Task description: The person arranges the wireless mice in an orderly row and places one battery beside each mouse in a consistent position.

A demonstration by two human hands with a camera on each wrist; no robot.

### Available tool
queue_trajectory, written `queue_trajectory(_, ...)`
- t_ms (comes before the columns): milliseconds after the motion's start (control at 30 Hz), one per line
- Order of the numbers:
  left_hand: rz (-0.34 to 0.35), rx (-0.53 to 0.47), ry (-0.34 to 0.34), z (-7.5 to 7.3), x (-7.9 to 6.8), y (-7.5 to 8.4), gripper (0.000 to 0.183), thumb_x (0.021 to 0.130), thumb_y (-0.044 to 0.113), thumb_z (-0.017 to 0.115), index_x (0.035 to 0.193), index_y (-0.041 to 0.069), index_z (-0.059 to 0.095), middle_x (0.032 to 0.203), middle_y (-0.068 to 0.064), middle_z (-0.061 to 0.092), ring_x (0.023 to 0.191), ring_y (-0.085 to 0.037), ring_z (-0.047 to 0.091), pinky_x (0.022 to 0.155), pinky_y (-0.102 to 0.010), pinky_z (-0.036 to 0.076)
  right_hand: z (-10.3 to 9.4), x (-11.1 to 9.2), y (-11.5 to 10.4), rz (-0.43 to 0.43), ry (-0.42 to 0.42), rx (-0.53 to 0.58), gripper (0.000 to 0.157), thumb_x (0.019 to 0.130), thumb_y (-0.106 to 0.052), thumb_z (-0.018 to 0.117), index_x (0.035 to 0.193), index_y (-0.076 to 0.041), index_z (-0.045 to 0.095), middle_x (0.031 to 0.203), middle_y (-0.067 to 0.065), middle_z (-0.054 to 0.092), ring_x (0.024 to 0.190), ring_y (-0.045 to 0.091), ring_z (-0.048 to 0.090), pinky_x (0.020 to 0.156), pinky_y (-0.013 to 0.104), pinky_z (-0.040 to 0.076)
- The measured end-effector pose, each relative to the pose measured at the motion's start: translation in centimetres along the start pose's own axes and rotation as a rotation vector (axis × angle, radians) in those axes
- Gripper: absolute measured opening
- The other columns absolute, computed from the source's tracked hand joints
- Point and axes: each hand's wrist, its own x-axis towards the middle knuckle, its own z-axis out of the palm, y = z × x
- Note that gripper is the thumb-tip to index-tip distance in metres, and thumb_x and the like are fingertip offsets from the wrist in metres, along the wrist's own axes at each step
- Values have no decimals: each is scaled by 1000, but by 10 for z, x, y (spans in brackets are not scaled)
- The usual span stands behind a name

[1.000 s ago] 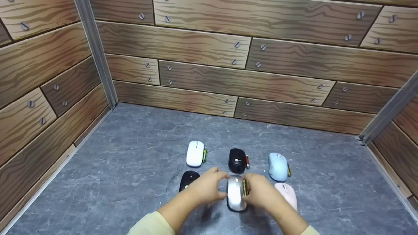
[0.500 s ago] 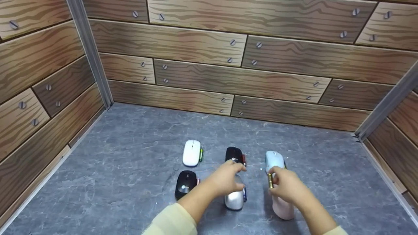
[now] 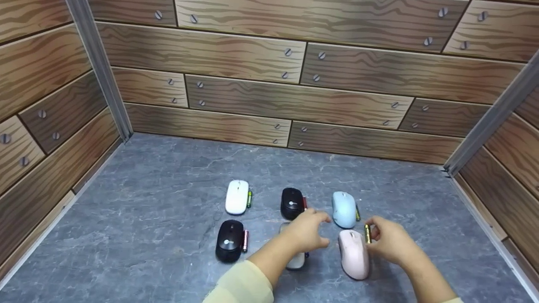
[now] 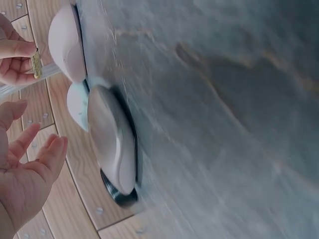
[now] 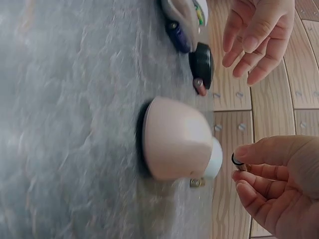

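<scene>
My right hand (image 3: 392,240) pinches a small gold battery (image 3: 367,234) between thumb and fingertips, just off the right side of a pink mouse (image 3: 353,254). In the right wrist view the battery's end (image 5: 239,163) shows between the fingertips, raised above the floor. My left hand (image 3: 306,231) hovers with fingers spread and relaxed over a silver mouse (image 3: 296,261), covering much of it in the head view. Nothing is in the left hand. A dark blue battery (image 5: 178,36) lies beside the silver mouse.
Behind are a white mouse (image 3: 237,197), a black mouse (image 3: 292,203) and a light blue mouse (image 3: 344,210), each with a battery on its right. Another black mouse (image 3: 230,240) with a pink battery (image 3: 245,241) sits front left. Wood-patterned walls (image 3: 236,92) enclose the grey surface (image 3: 139,235).
My right hand has carried the gold battery from beside the silver mouse, across the pink mouse, to its right side. My left hand has shifted right over the silver mouse.
</scene>
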Motion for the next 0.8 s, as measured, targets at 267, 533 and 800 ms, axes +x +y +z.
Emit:
queue_trajectory(267, 56, -10, -13, 20, 5, 7, 43, 72, 25, 72, 112, 20, 61, 112, 0, 54, 104, -13, 52, 89, -26, 43, 6, -7, 16, -7, 15, 14, 44, 59, 1, 71, 101, 3, 57, 67, 2, 53, 60, 14, 48, 54, 28, 41)
queue_trajectory(533, 64, -4, -20, 28, 5, 10, 43, 71, 26, 74, 112, 18, 61, 111, 0, 55, 104, -13, 53, 89, -25, 43, 21, -9, 34, -84, -12, 27, 43, 57, 4, 69, 99, 1, 58, 65, 0, 52, 56, 13, 46, 49, 26, 39)
queue_trajectory(800, 73, -12, -34, 30, 3, 11, 46, 70, 24, 74, 113, 17, 61, 107, -1, 56, 100, -13, 54, 87, -24, 44, 27, -12, 41, -89, -103, 91, 46, 59, 5, 67, 103, 1, 57, 64, 1, 52, 54, 12, 46, 47, 24, 39)
